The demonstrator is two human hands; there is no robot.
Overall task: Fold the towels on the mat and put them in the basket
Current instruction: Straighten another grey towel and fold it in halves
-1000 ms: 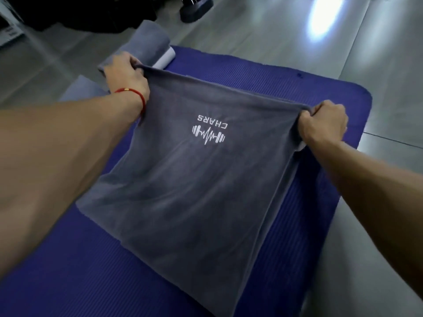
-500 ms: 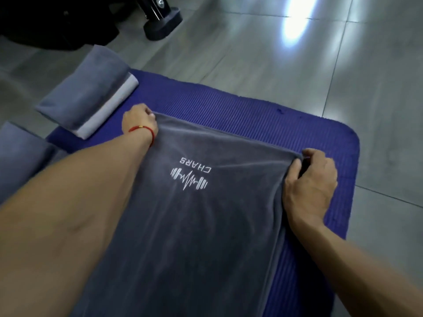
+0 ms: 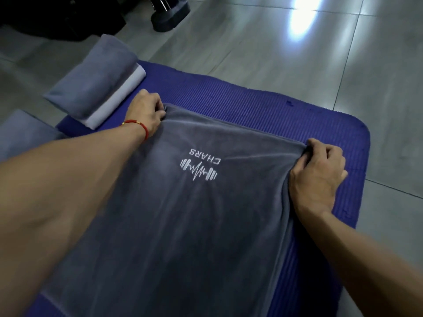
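— Grey plush towel with a white barbell logo (image 3: 174, 225) lies spread on the ribbed blue foam mat (image 3: 263, 106); the left hand (image 3: 146, 113) and right hand (image 3: 318, 177) each pinch a far corner, fingers curled into the cloth.

— Which step?

— Laying flat before a fold, apparently. Next: carry both corners back toward the near edge, keeping them level. No basket shows; a folded grey towel (image 3: 91, 88) sits beyond.

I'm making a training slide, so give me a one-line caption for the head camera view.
Left hand and right hand pinch the far corners of a grey logo-printed towel on a ribbed blue mat.
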